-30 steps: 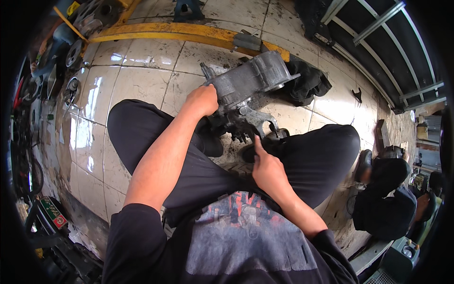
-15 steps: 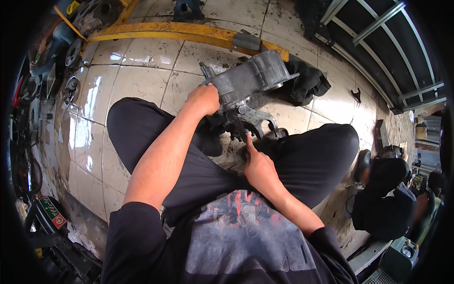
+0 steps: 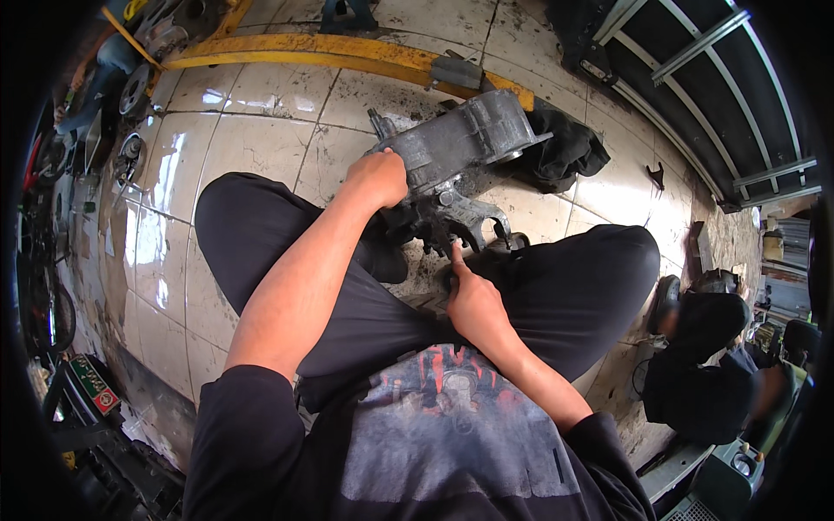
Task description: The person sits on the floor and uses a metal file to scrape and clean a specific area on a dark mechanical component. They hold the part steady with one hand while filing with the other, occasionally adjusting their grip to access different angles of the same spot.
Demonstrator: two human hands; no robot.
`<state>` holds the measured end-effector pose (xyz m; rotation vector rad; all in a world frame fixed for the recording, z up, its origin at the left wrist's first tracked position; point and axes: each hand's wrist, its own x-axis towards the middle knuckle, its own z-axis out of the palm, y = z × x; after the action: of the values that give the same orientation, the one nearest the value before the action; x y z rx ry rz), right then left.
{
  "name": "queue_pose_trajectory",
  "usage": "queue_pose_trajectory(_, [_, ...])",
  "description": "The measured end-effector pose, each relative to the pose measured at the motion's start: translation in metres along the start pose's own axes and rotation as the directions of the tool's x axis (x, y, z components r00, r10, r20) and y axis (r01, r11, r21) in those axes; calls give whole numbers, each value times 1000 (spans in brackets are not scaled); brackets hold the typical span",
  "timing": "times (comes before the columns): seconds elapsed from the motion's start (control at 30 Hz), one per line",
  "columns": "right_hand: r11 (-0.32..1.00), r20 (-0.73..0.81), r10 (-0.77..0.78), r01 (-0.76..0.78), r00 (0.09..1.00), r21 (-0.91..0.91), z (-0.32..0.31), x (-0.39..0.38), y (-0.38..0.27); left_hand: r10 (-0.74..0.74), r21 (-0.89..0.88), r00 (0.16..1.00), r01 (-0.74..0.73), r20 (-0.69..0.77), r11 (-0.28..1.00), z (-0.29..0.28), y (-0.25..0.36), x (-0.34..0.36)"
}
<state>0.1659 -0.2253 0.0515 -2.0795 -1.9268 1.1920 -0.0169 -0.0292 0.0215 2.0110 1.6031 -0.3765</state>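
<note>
A grey metal engine casing (image 3: 456, 143) rests tilted on the floor between my knees, with dark grime on it. My left hand (image 3: 378, 178) is closed around its left edge, fingertips hidden behind the metal. On the near side the casing has forked, curved bracket arms (image 3: 488, 213). My right hand (image 3: 478, 306) points up from below with its index finger stretched out. That fingertip touches a dark part (image 3: 447, 239) under the brackets. The other right fingers are curled, and the thumb is mostly hidden.
A yellow metal bar (image 3: 304, 50) lies beyond the casing, with a dark cloth (image 3: 560, 156) to the right. A black ribbed panel with metal rails (image 3: 712, 78) stands far right. Another person in dark clothes (image 3: 704, 373) sits at right. Mechanical parts (image 3: 130, 161) crowd the left.
A dark flat strip that ran from beside my left hand to my right fingertip no longer shows. Both hands stay nearly in place on the casing.
</note>
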Motion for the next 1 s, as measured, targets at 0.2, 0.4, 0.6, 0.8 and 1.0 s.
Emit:
queue_pose_trajectory(0.2, [979,-16,59,-55,998,197,-15,-17,22,11,-8,1000,-11,-14,1000,11,-8,3])
queue_pose_trajectory(0.4, [978,-33,92,-84,995,192,-28,-5,-3,-11,-25,999,10,-44,1000,9,-7,2])
queue_pose_trajectory(0.6, [997,43,79,-78,996,-19,-3,2,1,-8,7,999,8,33,1000,-4,2,0])
queue_pose_trajectory(0.8, [998,-44,56,-57,997,-26,-13,-17,4,23,11,999,-24,44,1000,4,-8,3])
queue_pose_trajectory(1.0, [995,-32,-7,4,999,-105,-8,-12,6,27,3,998,-27,50,1000,2,-9,5])
